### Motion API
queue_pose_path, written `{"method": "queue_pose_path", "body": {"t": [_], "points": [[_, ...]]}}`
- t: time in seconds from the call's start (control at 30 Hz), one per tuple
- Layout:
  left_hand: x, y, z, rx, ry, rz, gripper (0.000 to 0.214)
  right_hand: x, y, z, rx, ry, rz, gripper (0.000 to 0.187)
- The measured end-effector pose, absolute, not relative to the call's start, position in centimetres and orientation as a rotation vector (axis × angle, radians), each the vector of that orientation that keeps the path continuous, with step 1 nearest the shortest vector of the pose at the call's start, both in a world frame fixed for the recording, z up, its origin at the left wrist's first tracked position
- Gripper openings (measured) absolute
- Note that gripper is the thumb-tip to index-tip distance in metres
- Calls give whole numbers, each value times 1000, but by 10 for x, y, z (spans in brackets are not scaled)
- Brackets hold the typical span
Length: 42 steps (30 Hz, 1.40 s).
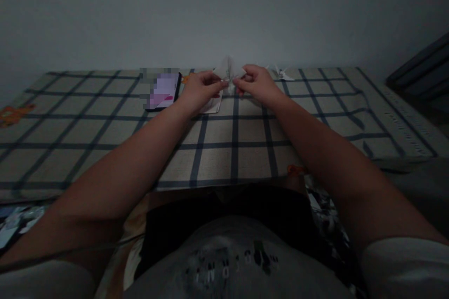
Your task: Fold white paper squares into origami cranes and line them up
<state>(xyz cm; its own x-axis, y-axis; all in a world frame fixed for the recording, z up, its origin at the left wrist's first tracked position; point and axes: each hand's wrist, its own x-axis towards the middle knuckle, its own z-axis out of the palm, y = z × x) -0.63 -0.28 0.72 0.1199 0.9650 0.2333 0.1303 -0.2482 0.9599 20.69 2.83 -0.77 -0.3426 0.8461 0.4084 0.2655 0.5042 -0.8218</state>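
Observation:
Near the back edge of the table, a small white paper crane (pixel 229 77) is held up between my two hands; its outline is dim and partly blurred. My left hand (pixel 201 88) pinches its left side with thumb and forefinger. On the other side, the closed fingers of my right hand (pixel 258 83) grip it. Beneath my left hand lies a flat pad of white paper (pixel 213 105), mostly covered by that hand. Behind my right hand rests another folded white paper piece (pixel 283 74) with pointed tips.
A phone (pixel 164 89) with a lit screen lies left of my left hand. The checked tablecloth (pixel 224 159) covers the table, which meets a plain wall (pixel 224 14) at the back. A dark slatted object (pixel 421 70) stands at the far right.

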Motion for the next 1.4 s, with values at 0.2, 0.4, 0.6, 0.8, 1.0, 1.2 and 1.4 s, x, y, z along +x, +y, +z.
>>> {"method": "queue_pose_path", "body": {"t": [0.2,0.4,0.6,0.8,1.0,1.2,1.4], "points": [[-7,6,8,1189,1094,1138,29,207,19,2,-873,-1946,456,13],[-6,1,12,1093,998,1062,23,206,17,3,-846,-2061,391,22],[-6,3,8,1117,966,1134,3,206,16,2,-853,-2119,426,30],[-8,8,4,1143,947,1218,3,208,15,3,-801,-2178,413,43],[-6,9,5,1120,998,1168,5,209,22,-3,-785,-2202,378,39],[-5,3,6,1142,967,1172,9,209,19,0,-778,-2192,409,31],[-6,2,7,1143,950,1130,6,211,25,-3,-805,-2157,406,28]]}}
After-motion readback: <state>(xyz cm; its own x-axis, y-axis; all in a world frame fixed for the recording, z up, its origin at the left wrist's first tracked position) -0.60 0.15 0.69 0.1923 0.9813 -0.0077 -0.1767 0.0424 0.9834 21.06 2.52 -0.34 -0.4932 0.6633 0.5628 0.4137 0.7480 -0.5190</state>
